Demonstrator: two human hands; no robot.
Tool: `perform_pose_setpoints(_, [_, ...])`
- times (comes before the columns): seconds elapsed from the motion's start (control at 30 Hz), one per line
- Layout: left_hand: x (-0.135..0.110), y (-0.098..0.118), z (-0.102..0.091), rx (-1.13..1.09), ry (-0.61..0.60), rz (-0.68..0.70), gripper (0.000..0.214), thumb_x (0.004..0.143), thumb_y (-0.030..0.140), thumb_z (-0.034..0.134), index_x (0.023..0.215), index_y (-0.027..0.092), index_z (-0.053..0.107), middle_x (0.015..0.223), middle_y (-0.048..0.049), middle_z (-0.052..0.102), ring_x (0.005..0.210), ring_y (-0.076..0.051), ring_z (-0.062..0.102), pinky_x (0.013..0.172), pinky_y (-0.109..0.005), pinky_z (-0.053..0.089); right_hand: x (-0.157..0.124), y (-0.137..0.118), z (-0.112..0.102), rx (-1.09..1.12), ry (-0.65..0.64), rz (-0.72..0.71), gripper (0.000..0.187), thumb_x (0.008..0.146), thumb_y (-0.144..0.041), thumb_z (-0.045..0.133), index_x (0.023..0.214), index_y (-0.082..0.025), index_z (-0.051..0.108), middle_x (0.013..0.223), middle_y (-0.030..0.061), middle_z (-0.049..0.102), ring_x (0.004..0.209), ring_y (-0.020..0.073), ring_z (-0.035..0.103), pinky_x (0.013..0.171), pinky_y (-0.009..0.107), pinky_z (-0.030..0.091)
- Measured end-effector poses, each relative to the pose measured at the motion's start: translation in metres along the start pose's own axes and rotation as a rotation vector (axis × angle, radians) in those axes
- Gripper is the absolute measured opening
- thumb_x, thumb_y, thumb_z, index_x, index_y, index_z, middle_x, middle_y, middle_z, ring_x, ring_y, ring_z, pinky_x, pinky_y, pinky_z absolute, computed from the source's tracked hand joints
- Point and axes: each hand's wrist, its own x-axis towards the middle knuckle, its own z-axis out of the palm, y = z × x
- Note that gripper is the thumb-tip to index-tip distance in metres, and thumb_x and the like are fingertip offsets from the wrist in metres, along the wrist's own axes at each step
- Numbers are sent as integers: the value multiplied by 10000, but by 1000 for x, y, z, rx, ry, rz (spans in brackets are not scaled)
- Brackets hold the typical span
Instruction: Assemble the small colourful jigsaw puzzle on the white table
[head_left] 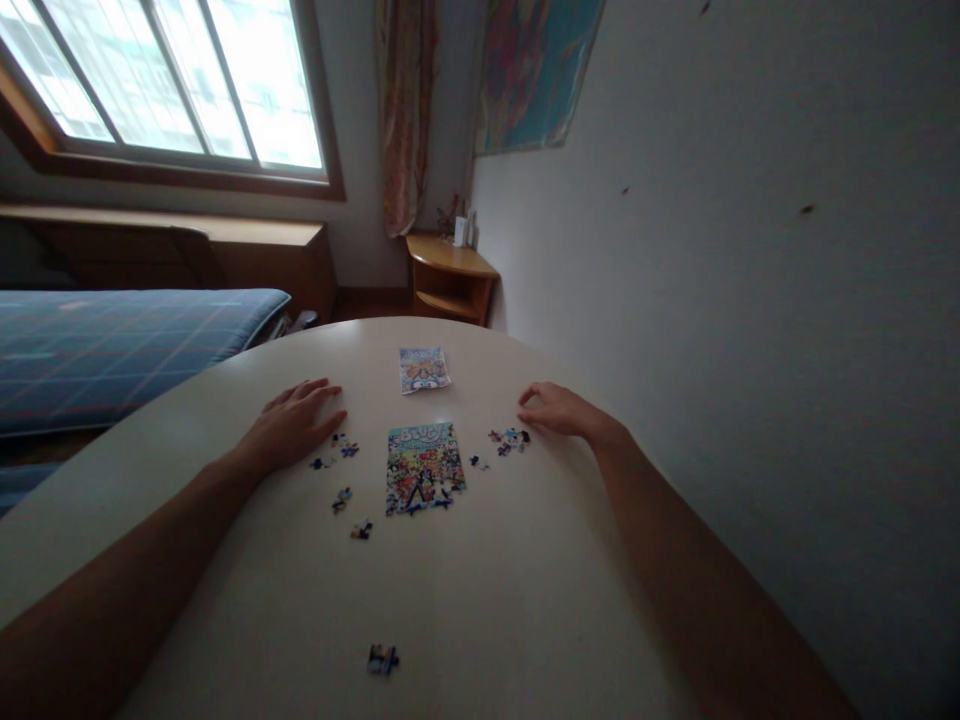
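Note:
A partly joined jigsaw puzzle with a colourful crowded picture lies mid-table, its lower edge uneven. My left hand rests palm down to its left, fingers stretched out and holding nothing. Close below those fingers are several loose puzzle pieces, with another piece and one more piece nearer me. On the other side, my right hand rests on its edge beside a small cluster of pieces. Its fingers are loosely curled, with a gap between thumb and forefinger and nothing visible in it.
The pale round-edged table carries a small printed picture sheet beyond the puzzle. A lone piece lies near me. A wall runs along the right, a mattress stands left, and a corner shelf is behind.

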Motion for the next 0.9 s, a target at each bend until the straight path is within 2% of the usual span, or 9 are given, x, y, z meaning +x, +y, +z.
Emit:
perform_pose_setpoints(0.43, [-1,3,-1,9,2,-7,615,912,572,334,1380,215,512,1498,-81,444,1358,-307,432,1145,-464,318,-4,-10,-3,-89,-31,17,305,846,-294,684,1120,-160,689,1186,128,676,1075,258,628,908,314,463])
perform_pose_setpoints(0.73, [-1,4,-2,1,2,-4,619,916,578,327,1385,215,507,1503,-85,437,1369,-314,420,1143,-479,317,-20,-45,-18,-106,-62,-84,206,837,-325,697,996,-205,751,1098,93,709,1022,239,643,859,302,466])
perform_pose_setpoints(0.9, [-1,8,-5,-2,-9,-11,620,911,564,333,1380,202,514,1502,-96,436,1376,-312,411,1147,-479,316,-31,-65,-20,-49,-205,-109,166,803,-297,722,927,-196,766,961,59,743,850,187,671,694,250,463])
